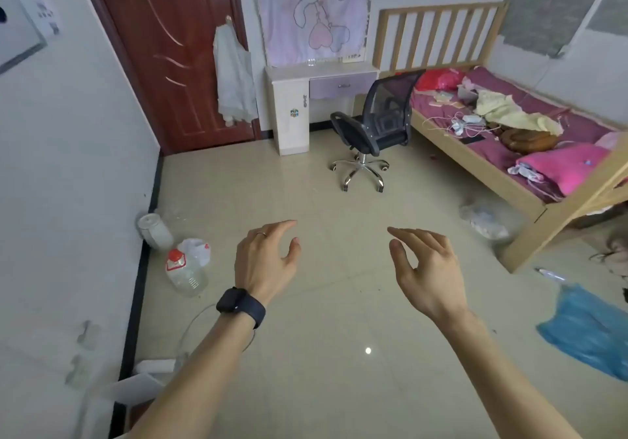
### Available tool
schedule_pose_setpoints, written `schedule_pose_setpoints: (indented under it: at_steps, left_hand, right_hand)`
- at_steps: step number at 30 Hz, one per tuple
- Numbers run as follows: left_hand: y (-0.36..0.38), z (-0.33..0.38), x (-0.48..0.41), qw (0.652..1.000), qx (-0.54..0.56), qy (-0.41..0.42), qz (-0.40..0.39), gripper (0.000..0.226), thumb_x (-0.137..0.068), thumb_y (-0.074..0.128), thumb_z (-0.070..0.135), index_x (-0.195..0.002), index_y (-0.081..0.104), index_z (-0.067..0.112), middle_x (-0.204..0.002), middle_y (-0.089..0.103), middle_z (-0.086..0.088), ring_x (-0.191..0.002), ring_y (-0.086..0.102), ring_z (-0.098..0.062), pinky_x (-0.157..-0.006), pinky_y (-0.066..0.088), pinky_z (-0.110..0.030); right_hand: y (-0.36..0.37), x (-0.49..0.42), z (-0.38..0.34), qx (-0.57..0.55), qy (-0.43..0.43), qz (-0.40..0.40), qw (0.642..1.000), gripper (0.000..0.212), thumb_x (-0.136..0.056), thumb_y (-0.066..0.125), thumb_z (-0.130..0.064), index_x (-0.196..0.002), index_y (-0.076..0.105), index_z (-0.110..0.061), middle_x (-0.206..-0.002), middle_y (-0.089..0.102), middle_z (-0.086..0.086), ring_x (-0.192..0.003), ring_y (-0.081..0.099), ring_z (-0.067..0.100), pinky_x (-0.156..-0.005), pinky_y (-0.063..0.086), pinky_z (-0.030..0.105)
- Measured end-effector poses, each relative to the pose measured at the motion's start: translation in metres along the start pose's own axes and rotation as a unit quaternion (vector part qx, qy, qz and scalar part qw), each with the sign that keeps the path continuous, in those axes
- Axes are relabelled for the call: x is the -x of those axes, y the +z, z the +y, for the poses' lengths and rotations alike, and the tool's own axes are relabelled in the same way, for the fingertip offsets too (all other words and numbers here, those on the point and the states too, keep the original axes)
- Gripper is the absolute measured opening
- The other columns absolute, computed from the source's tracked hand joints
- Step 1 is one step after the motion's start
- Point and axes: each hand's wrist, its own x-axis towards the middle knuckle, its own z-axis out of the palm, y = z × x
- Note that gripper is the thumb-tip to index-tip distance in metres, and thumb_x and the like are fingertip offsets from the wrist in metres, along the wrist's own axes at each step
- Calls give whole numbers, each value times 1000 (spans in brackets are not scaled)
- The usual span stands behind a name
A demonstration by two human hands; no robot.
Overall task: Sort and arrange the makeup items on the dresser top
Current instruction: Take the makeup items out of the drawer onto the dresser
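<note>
Here, a bedroom w/ a pale tiled floor [323, 319]. The white dresser [291, 122], lilac drawer front, stands against the far wall. On the dresser top sit a small clear item [311, 62] near the middle and a pale low item [353, 56] toward the bed-side end, both too small to ID. Above the dresser hangs a pink cloth [312, 13] w/ a cartoon rabbit. Just beside the dresser is a dark red door [163, 47] w/ a white garment [234, 78] hung on it. On the dresser's other side is a wooden bed [482, 166] w/ a purple sheet, strewn w/ clothes, cables and a pink quilt. A black mesh office chair [377, 122] stands just in front of the dresser, at its bed-side end.

Well away from the dresser, along the door-side wall, are a clear plastic jug [186, 272] w/ a red cap and a white-lidded jar [154, 231]. Opposite, on the bed side, a blue plastic bag [591, 333] lies on the floor.

The person's left hand [265, 262] and right hand [428, 268] are raised over the floor, palms facing each other, fingers loosely curved, thumbs apart, holding nothing. There is a black smartwatch [241, 306] on the left wrist and a ring [261, 233] on a left finger. Both hands are well apart from the dresser and its items, which lie ahead beyond the fingertips, w/ the chair and floor between.
</note>
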Motion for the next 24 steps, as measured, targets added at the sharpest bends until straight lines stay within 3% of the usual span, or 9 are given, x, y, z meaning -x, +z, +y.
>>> schedule_pose_setpoints:
  at_steps: [4,11,18,24]
  left_hand:
    - [27,-20,-78,1000,14,-15,0,30,-88,68,22,-118,71,23,-112,73,1,-107,63,-28,-90,50,-35]
    - [98,-48,-228,999,23,-30,-5,32,-90,65,26,-122,68,28,-119,70,6,-112,58,-25,-90,48,-33]
    - [175,-56,-400,1000,-9,-23,-8,32,-90,66,23,-122,69,24,-120,70,1,-110,61,-29,-88,52,-37]
    - [223,-72,-534,997,-26,-66,-2,33,-93,61,27,-125,66,26,-124,68,3,-114,58,-26,-93,49,-39]
  right_hand:
    - [37,-77,3,-15,11,6,1000,26,-99,60,-26,-121,72,-28,-118,71,-11,-124,51,22,-98,48,46]
    - [109,-219,40,-23,29,20,999,27,-99,59,-25,-123,72,-27,-116,71,-9,-124,50,19,-97,38,25]
    - [178,-403,86,-36,9,23,999,25,-98,62,-22,-120,73,-24,-115,72,-8,-120,53,26,-95,46,35]
    - [231,-549,110,-47,-13,-2,999,25,-98,62,-21,-120,74,-22,-111,72,-6,-117,54,27,-89,45,30]
